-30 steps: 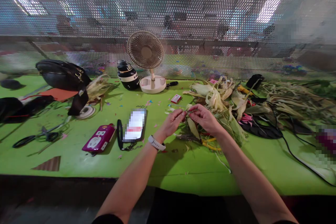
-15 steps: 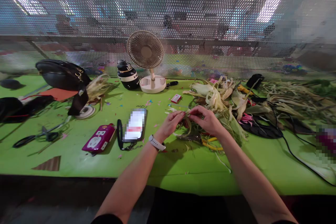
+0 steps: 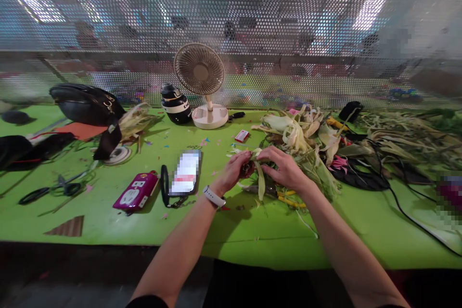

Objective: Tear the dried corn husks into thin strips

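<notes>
Both my hands meet over the green table (image 3: 108,221), just in front of a heap of corn husks (image 3: 299,134). My left hand (image 3: 234,171), with a white watch on its wrist, is closed in a pinch on a pale husk strip (image 3: 260,183) that hangs down between the hands. My right hand (image 3: 285,168) is closed on the same strip from the right, its fingers curled over it. A small dark reddish piece shows between the fingertips; I cannot make out what it is. Yellow-handled pliers (image 3: 288,200) lie under my right wrist.
A small fan (image 3: 201,77) and a black-and-white flask (image 3: 175,103) stand at the back before a perforated metal screen. A phone (image 3: 186,172), a magenta power strip (image 3: 136,191), scissors (image 3: 46,191) and a black bag (image 3: 84,103) lie to the left. Black cables (image 3: 397,192) and more husks fill the right.
Both hands have sunk a little toward the table and closed in together. The husk strip now hangs straight down between them.
</notes>
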Demonstrator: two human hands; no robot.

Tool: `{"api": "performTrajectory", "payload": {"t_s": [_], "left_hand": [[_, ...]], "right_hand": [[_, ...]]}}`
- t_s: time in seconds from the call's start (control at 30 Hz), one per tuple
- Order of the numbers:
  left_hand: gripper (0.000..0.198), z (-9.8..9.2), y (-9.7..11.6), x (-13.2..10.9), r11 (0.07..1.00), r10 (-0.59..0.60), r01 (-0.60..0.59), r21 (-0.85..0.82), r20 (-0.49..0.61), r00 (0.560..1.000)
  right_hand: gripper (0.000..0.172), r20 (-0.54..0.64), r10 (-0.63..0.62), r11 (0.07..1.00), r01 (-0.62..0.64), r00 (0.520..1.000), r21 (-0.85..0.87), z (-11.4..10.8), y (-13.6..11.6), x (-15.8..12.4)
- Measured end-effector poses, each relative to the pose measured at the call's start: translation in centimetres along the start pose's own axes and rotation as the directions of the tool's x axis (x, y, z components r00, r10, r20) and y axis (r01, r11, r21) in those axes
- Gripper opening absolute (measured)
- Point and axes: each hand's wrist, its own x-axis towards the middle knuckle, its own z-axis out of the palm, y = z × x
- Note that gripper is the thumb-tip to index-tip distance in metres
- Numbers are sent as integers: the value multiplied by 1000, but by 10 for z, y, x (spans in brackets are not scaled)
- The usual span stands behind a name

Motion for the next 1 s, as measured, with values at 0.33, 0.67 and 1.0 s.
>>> {"api": "performTrajectory", "payload": {"t_s": [0.33,0.67,1.0], "left_hand": [[36,4,1,2,830,286,-302,469,107,952],[30,-1,-8,9,480,566,-409,776,81,820],[15,2,-9,8,393,665,-566,725,201,719]], "right_hand": [[22,-125,-101,953,59,987,-298,-3,-4,2],[23,-146,-134,950,85,980,-302,3,4,3],[19,-216,-59,974,8,975,-228,6,2,4]]}}
